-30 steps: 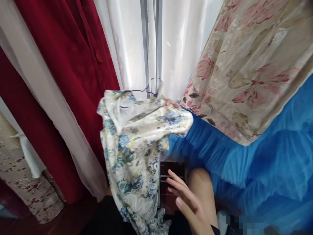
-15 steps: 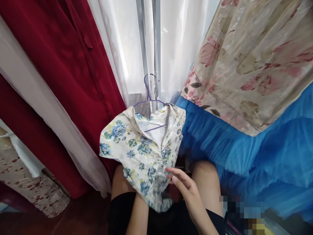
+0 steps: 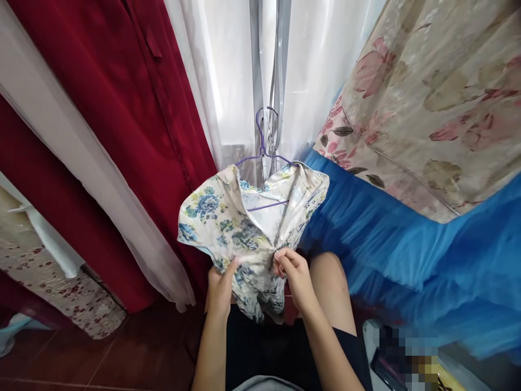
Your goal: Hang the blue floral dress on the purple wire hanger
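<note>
A white blouse (image 3: 244, 239) with blue and yellow flowers hangs in front of me on a purple wire hanger (image 3: 262, 152). My left hand (image 3: 221, 288) grips the blouse's left side, the thumb on the front and the other fingers hidden behind the cloth. At the bottom of the V neckline, my right hand (image 3: 291, 266) pinches the front edge with curled fingers. Below the hands, the hem bunches in folds between my knees. The hanger's hook meets a grey strap (image 3: 283, 65) in front of the white curtain.
Dark red drapes (image 3: 163, 136) and white cloth hang at the left. To the right are a blue tulle skirt (image 3: 386, 255) and a beige floral garment (image 3: 443, 108). The floor (image 3: 134, 353) has dark red tiles. Several items, partly pixelated, lie at the lower right.
My left hand has come out from beneath the blouse to hold its left side. My right hand has moved up and closed on the front edge. The view has shifted slightly.
</note>
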A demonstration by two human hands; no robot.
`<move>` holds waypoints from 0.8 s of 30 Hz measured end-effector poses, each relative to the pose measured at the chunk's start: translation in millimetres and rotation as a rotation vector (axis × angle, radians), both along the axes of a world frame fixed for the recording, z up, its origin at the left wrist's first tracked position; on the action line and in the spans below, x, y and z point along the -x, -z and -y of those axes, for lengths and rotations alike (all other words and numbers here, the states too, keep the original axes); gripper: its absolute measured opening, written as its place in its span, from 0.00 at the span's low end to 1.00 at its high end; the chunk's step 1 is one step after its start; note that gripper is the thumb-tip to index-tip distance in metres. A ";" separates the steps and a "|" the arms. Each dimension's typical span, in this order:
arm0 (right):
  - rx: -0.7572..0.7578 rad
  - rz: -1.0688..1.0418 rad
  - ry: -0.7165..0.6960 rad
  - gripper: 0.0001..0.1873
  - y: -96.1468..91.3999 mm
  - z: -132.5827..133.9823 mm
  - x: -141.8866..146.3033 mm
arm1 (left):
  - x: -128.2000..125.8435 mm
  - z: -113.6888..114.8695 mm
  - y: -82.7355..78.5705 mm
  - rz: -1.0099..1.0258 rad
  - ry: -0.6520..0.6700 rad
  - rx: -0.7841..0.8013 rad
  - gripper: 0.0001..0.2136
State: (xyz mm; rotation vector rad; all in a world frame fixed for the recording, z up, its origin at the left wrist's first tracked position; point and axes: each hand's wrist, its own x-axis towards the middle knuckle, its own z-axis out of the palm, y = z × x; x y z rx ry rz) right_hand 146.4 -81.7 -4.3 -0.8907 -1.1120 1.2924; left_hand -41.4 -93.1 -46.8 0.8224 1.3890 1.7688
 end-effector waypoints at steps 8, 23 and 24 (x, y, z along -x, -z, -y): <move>0.089 0.007 -0.005 0.13 -4.1 29.8 -1.9 | -39.8 6.2 -8.1 -0.413 -0.035 -0.312 0.15; 0.025 0.000 -0.198 0.07 -146.5 -88.7 -7.6 | -69.9 10.1 -40.8 -0.842 0.438 -0.166 0.07; 0.016 0.007 -0.211 0.08 -157.0 -98.6 -7.4 | -68.0 8.3 -42.4 -0.884 0.473 -0.147 0.07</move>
